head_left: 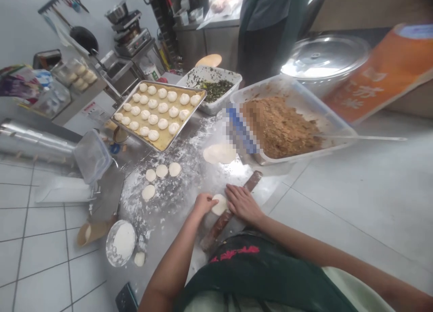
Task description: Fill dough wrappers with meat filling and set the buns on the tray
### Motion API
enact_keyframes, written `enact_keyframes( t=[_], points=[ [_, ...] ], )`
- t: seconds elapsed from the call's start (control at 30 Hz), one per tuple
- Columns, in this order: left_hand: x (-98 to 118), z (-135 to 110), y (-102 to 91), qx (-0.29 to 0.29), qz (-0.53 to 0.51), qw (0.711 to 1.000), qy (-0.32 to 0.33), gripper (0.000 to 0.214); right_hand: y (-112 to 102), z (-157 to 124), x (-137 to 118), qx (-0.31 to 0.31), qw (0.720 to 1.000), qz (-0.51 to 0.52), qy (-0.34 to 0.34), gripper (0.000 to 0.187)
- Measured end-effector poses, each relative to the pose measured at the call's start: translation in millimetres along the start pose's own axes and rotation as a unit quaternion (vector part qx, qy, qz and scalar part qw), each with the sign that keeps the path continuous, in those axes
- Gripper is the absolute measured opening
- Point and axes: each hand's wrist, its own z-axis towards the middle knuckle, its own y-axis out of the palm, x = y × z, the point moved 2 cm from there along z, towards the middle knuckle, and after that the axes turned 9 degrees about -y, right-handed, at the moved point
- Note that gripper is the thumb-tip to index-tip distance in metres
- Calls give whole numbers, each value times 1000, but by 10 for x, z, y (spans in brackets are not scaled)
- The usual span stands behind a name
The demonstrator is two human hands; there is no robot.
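On the floured metal table, my left hand pinches the near edge of a round dough wrapper between thumb and fingers. A brown wooden rolling pin lies slantwise along the wrapper's right side. Across the pin rests my right hand, palm down, with its fingers stretched out flat toward the wrapper. What its palm covers is hidden. Several small dough rounds lie to the left of my hands. Beyond them, a larger flat pale piece of dough sits on the table.
A tray of pleated buns stands at the back left. Behind are a tub of chopped greens and a tub of brown filling with a long handle sticking out. A flour bowl is at the left edge. A person stands beyond.
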Motion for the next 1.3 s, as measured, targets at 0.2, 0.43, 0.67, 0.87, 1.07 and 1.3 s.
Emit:
enact_keyframes(
  t=[0.2,0.43,0.67,0.87,1.07,1.3],
  points=[
    [54,-144,-20,40,16,999,5,24,16,453,-87,18,999,-20,39,45],
    [-130,-196,-36,31,-6,999,-30,22,45,-13,-115,-9,1000,-24,5,50],
    [-53,-228,-99,74,10,997,-21,25,91,214,-133,-13,1000,-22,-8,45],
    [-148,-312,-39,42,6,999,-30,21,104,145,-153,-14,1000,-12,-5,45],
    [-204,-323,-127,59,16,997,-53,28,85,174,-198,-16,999,-13,-47,47],
    [-234,-378,-96,30,34,997,-69,27,118,338,-218,-27,999,-27,9,45]
  ],
)
